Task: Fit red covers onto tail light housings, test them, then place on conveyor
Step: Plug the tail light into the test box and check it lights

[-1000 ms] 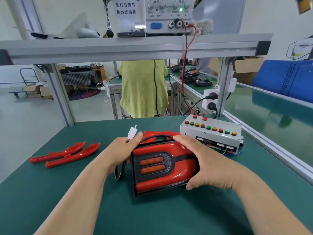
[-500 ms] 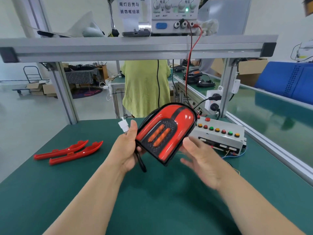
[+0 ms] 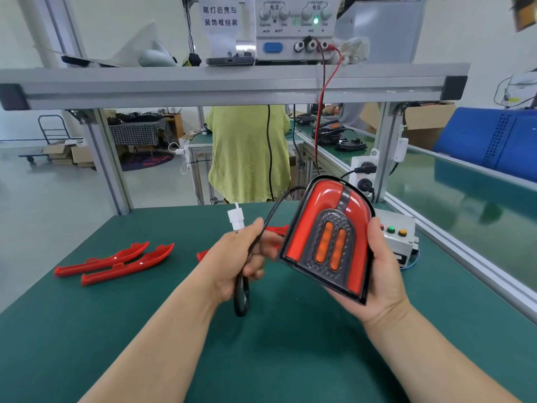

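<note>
Tail light (image 3: 328,242), red cover fitted, is held up off the green surface (image 3: 145,330) in my right hand (image 3: 383,283), centre-right. The fingers (image 3: 374,239) are curled round its right edge & back, w/ the palm under the lower corner. The unit stands near upright, rounded end up, its twin orange strips in the dark centre panel facing me.

A black cable (image 3: 268,219) arcs from behind the unit over to my left hand (image 3: 238,257), whose fingers are closed round it. The white connector (image 3: 236,221) sticks up above the fist & a loop of cable hangs below.

Two loose red covers (image 3: 116,260) lie side by side on the surface at left. Another red part (image 3: 203,254) is partly hidden behind my left hand. A grey button box (image 3: 398,237) sits just behind my right hand.

The conveyor (image 3: 470,196) runs along the right. The power supply (image 3: 293,27), green lamp lit, sits on the shelf above. A person in a yellow-green top (image 3: 250,152) stands at the next station, back to me.
</note>
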`<move>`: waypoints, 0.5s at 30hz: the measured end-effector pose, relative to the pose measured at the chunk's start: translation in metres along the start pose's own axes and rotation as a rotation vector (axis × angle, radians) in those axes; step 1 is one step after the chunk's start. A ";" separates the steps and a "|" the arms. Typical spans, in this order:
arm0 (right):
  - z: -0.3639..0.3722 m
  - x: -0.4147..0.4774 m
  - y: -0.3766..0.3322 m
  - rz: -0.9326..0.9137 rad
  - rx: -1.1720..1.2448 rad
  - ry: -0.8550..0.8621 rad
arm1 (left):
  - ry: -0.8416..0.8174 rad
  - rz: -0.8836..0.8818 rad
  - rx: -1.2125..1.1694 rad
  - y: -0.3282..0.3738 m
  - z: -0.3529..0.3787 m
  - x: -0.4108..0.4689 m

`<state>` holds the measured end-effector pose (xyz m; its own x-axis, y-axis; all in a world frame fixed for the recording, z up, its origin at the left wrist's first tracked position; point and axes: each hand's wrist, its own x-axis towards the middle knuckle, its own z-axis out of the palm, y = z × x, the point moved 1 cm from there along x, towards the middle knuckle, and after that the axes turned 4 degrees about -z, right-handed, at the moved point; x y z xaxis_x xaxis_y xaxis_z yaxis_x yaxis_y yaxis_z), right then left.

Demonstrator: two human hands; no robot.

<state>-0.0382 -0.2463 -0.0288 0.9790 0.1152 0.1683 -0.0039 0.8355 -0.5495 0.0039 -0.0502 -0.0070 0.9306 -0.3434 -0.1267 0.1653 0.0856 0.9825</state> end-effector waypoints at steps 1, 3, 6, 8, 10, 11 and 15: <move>0.000 -0.001 -0.001 0.000 0.014 -0.023 | -0.047 -0.022 0.058 0.000 -0.004 -0.001; 0.000 -0.002 -0.004 -0.003 0.022 -0.045 | -0.174 -0.061 0.181 0.001 -0.009 -0.005; -0.002 -0.002 -0.005 0.006 0.011 -0.062 | -0.346 -0.099 0.385 0.000 -0.008 -0.011; -0.001 -0.002 -0.004 0.019 -0.013 -0.069 | -0.421 -0.136 0.492 -0.002 -0.001 -0.014; 0.000 -0.003 -0.002 0.035 -0.023 -0.066 | -0.481 -0.151 0.566 -0.004 0.005 -0.017; 0.000 -0.003 -0.001 0.040 -0.027 -0.057 | -0.511 -0.154 0.596 -0.004 0.007 -0.017; -0.003 -0.002 -0.003 0.009 -0.045 -0.006 | -0.606 -0.115 0.583 -0.005 0.008 -0.016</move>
<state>-0.0397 -0.2503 -0.0296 0.9778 0.1256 0.1679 -0.0031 0.8094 -0.5873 -0.0141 -0.0526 -0.0089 0.5549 -0.7766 -0.2984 -0.1018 -0.4193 0.9021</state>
